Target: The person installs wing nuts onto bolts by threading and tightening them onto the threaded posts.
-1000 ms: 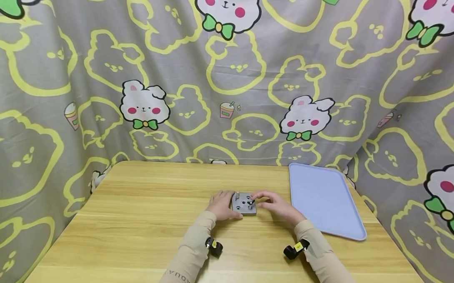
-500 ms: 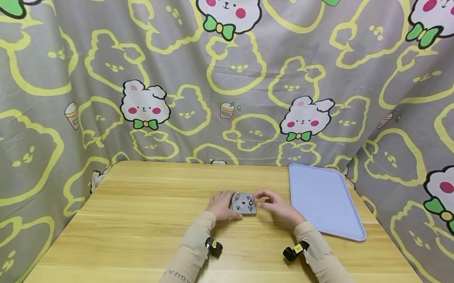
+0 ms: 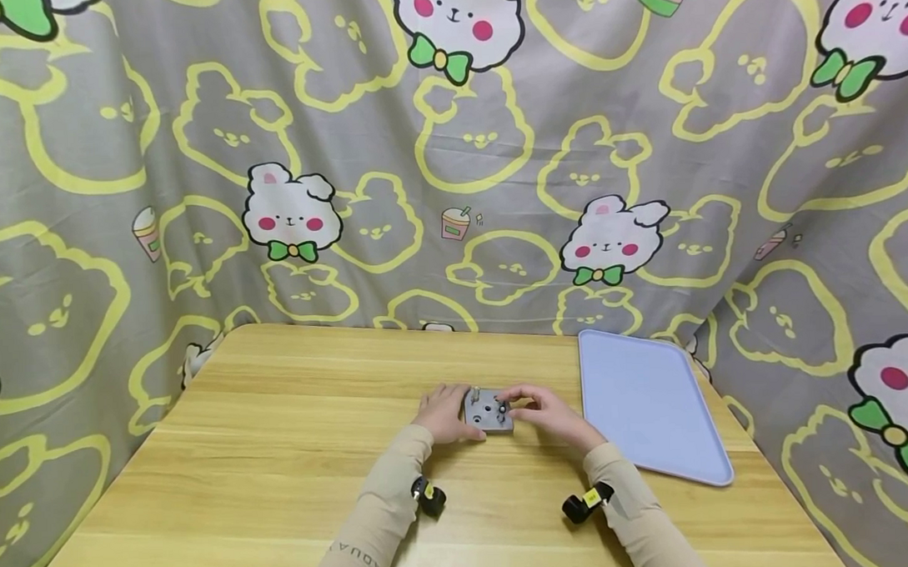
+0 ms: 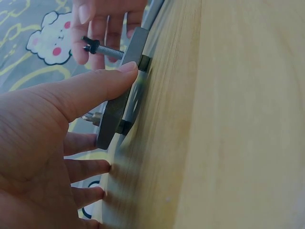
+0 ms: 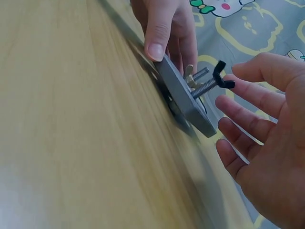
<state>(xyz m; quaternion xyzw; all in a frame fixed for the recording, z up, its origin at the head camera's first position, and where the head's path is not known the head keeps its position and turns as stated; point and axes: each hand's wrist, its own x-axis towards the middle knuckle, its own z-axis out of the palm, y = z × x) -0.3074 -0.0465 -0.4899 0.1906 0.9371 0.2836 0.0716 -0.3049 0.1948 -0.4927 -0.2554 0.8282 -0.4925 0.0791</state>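
Note:
A small grey metal plate [image 3: 480,419] with several holes lies near the table's middle. My left hand [image 3: 441,413] grips its left side, the thumb along the near edge in the left wrist view. A threaded bolt [image 5: 204,88] stands up from the plate, a black wing nut [image 5: 221,80] near its top end. Around that wing nut, the fingers of my right hand [image 3: 543,410] are spread and loosely bent; no firm pinch shows. A second, pale metal wing nut [image 5: 189,75] sits on another bolt [image 5: 203,72]. Dark pieces [image 4: 144,63] show under the plate.
A pale blue tray [image 3: 649,406] lies at the right of the wooden table [image 3: 295,456]. Behind and beside the table hangs a grey patterned curtain [image 3: 393,260]. Both forearms carry black wrist cameras [image 3: 582,507].
My right hand drew slightly away from the black wing nut half a second ago and is now back beside it. My left hand and the plate keep their place.

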